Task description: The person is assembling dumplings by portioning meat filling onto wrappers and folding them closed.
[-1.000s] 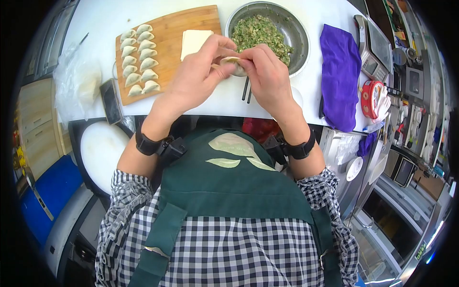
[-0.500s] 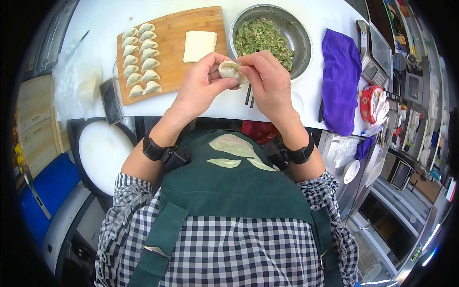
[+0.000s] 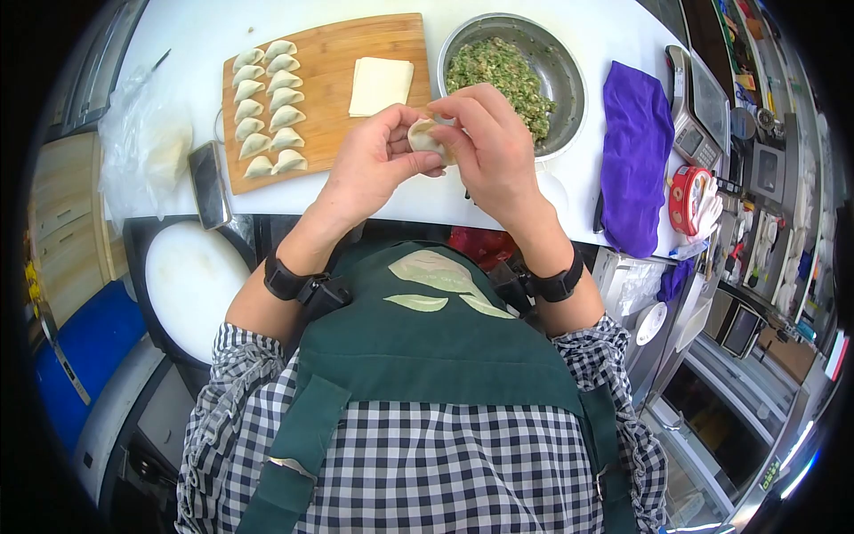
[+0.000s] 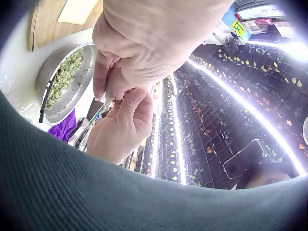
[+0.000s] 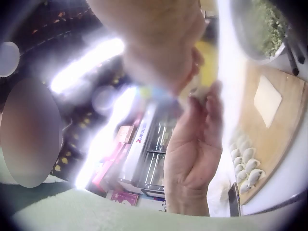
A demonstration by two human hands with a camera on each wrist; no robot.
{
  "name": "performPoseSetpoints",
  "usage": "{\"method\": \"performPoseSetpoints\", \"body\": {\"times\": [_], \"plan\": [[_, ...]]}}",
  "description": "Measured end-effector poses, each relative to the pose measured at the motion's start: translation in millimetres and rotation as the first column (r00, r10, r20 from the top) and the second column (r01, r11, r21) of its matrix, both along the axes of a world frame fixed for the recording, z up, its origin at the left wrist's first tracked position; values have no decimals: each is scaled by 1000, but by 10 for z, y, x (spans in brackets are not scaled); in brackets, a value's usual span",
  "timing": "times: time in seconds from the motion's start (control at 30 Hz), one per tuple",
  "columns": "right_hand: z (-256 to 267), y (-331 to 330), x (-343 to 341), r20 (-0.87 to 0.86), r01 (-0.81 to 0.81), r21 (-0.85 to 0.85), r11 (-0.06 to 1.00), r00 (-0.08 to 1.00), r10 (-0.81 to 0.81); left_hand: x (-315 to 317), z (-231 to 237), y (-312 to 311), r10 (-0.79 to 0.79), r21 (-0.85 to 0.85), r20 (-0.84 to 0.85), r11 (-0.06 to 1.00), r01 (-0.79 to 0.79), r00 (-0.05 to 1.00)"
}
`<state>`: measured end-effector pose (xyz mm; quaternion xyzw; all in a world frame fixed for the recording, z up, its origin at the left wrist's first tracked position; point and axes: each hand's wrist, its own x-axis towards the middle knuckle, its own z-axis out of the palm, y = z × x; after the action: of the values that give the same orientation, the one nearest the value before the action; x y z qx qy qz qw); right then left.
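The bare left hand (image 3: 374,158) is holding a pale, half-moon dough dumpling (image 3: 423,138) in curled fingers near the round steel bowl (image 3: 562,82), while the bare right hand (image 3: 492,147) is pinching its edge. Sealing is apparently being done; the next move is likely calling for pressing any gaps closed.

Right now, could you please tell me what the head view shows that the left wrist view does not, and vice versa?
Head view only: two rows of dumplings and a plastic bag.
Left wrist view only: the dark ceiling and its leaf garlands.
Both: the left hand, the right hand, the bowl, the purple cloth, and, partly cut off at the left wrist, the wrappers and cutting board.
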<state>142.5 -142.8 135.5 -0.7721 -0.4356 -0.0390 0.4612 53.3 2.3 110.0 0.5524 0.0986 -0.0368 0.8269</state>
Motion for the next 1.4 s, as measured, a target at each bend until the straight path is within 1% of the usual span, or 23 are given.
{"method": "performPoseSetpoints", "body": {"times": [0.2,0.4,0.43,0.47,0.5,0.53,0.57,0.6,0.63,0.67,0.7,0.77,0.8,0.87,1.0,1.07,1.1,1.17,1.2,1.27,1.3,1.37,1.4], "plan": [[-67,121,15,129,-84,10,996,988,82,-19,36,62,-17,-33,-26,999,16,1000],[-14,143,18,-77,-11,53,999,997,15,-38,-91,190,152,-146,-73,976,-161,986],[-17,124,45,-135,70,-29,997,988,-73,-24,-133,291,160,-130,-69,977,-167,985],[-36,125,87,-185,144,-111,983,969,-163,2,-181,444,182,-22,-67,983,-184,981],[-86,126,138,-187,139,-92,986,970,-154,36,-216,625,203,85,-64,977,-197,977],[-151,119,187,-195,57,-235,970,975,-104,103,-262,875,183,209,-76,964,-164,980],[-186,145,225,-210,-26,-377,926,976,-58,207,-262,1135,132,428,-95,900,-79,987],[-204,238,255,-200,-98,-429,898,980,11,328,-282,1374,85,617,-130,787,14,988],[-255,362,284,-204,-99,-425,900,979,12,457,-384,1587,82,867,-43,497,-3,996],[-335,505,321,-186,-157,-486,860,980,73,599,-493,1738,45,990,38,137,-44,998],[-416,651,357,-173,-210,-545,812,975,136,740,-570,1831,46,990,35,135,-41,998],[-708,941,423,-151,-215,-577,788,976,156,957,-658,1971,-47,994,-52,-97,47,998],[-826,1021,443,-129,-216,-610,763,976,174,1029,-663,1976,-43,994,-52,-99,48,998],[-1033,1094,460,-103,-216,-630,746,975,195,1156,-702,1969,-72,963,-170,-224,150,983],[-1245,1153,434,-18,-201,-657,726,967,252,1200,-862,1980,-61,950,-194,-262,171,979],[-1214,1138,426,14,-213,-647,732,957,291,1110,-895,1937,-16,941,-81,-330,72,997],[-1160,1149,451,-32,-250,-676,694,950,311,1057,-870,1902,-9,943,-84,-325,77,996],[-1079,1187,441,-79,-290,-700,652,939,333,893,-742,1774,27,926,235,-310,-215,972],[-1075,1198,437,-82,-279,-686,671,947,310,801,-670,1691,29,927,234,-308,-214,972],[-1088,1204,413,-88,-268,-677,686,954,285,565,-538,1488,74,964,259,-84,-252,963],[-1112,1220,407,-72,-261,-672,693,954,290,446,-520,1406,77,964,258,-81,-252,963],[-1135,1233,421,-52,-254,-668,699,953,297,204,-557,1247,171,972,177,124,-200,969],[-1142,1232,428,-44,-252,-662,706,953,300,91,-584,1166,174,972,177,125,-200,969]]}}
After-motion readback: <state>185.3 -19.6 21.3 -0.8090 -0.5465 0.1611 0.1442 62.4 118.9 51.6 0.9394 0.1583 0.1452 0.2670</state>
